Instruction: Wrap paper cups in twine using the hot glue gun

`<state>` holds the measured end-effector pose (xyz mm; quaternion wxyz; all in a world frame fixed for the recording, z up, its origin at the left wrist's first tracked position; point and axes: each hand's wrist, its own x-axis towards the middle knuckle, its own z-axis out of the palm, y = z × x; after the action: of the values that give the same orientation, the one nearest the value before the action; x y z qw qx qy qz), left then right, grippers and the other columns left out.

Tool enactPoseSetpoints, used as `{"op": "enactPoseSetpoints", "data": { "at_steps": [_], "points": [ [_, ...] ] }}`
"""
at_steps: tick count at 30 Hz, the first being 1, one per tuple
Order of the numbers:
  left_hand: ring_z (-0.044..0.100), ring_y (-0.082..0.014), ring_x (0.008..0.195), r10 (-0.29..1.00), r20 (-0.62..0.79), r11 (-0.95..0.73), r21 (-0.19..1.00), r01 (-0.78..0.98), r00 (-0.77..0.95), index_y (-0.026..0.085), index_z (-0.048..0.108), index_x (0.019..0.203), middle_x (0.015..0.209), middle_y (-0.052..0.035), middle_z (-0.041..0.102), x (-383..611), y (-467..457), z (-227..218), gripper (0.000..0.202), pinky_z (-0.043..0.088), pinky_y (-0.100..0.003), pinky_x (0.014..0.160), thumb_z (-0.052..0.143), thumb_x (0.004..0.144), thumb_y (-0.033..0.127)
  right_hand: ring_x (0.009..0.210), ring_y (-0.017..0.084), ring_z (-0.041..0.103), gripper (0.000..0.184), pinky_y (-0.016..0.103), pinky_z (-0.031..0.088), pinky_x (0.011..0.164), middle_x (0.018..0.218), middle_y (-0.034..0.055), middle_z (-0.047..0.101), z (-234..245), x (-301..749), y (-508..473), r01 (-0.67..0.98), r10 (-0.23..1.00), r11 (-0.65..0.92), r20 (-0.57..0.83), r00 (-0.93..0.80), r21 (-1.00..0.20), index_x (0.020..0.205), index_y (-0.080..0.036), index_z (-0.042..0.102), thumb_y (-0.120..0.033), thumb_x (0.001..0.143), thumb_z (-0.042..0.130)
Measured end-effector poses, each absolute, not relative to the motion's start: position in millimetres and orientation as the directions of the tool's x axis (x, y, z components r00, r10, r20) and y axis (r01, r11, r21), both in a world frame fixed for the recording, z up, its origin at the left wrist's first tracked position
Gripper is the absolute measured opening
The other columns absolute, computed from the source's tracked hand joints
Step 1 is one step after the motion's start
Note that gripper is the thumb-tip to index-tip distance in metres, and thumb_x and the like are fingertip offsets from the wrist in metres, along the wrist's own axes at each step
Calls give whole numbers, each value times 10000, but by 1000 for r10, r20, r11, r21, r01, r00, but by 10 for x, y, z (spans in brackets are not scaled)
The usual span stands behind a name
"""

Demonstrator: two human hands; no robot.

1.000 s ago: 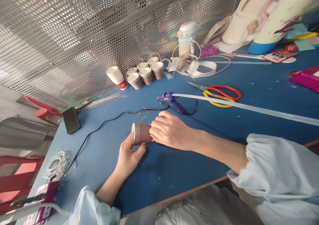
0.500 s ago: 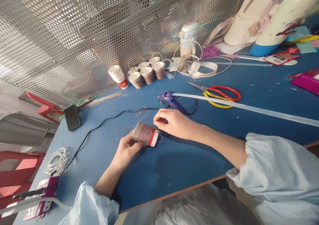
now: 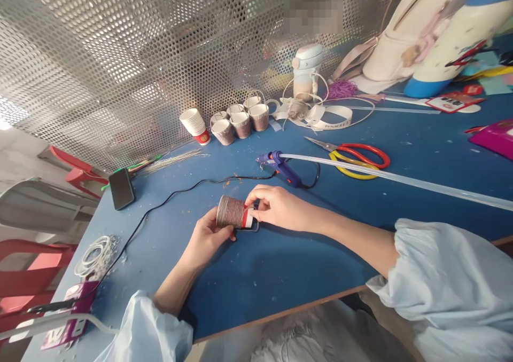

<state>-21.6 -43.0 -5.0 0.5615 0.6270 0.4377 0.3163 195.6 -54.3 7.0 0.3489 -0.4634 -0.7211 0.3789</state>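
Observation:
A paper cup [image 3: 231, 212] wound with brown-grey cord lies on its side above the table, a red and white band bare at its right end. My left hand [image 3: 206, 239] is closed around the wound end, thumb below and fingers behind. At the bare end, my right hand [image 3: 276, 208] has its thumb and fingers pinched at the cord, touching the cup; the exact grip is partly hidden. A loose loop of cord [image 3: 254, 229] hangs below those fingers. Just beyond my right hand lies a purple glue gun [image 3: 280, 168] with a long clear glue stick [image 3: 401, 176].
Scissors [image 3: 360, 159] lie right of the glue gun. Several small cord-covered buckets [image 3: 241, 125] and stacked paper cups [image 3: 194, 125] stand by the perforated metal panel [image 3: 132, 73]. A black cable [image 3: 172, 194] crosses to a power strip [image 3: 74, 319]. A phone [image 3: 122, 189] lies at left.
My right hand has come onto the bare end of the cup and closed at the cord. The cup has turned more level in my left hand. The view has shifted slightly.

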Motion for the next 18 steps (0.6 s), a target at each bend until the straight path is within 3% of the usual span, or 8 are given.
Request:
{"op": "enactPoseSetpoints", "data": {
  "at_steps": [7,13,18],
  "points": [
    [609,-136,643,897,-141,14,957,291,419,143,640,859,687,8,653,-218,-457,-26,164,490,-255,667,647,696,133,748,123,578,133,246,444,694,853,34,599,44,1956,-588,462,855,498,328,-401,-734,770,-145,621,-65,857,559],
    [616,-159,681,900,-134,-37,925,379,416,142,656,871,675,-9,670,-236,-488,-18,180,464,-262,679,632,796,305,756,134,583,122,265,458,715,913,54,585,-22,1933,-632,524,793,609,430,-432,-596,840,-153,588,-114,913,498],
    [614,-163,679,902,-128,-67,902,427,413,144,676,857,671,-14,679,-234,-520,-6,206,460,-252,654,630,805,339,710,129,567,130,252,439,656,894,54,576,-25,1928,-644,584,781,624,443,-440,-519,834,-153,566,-109,915,474]
  ]
}}
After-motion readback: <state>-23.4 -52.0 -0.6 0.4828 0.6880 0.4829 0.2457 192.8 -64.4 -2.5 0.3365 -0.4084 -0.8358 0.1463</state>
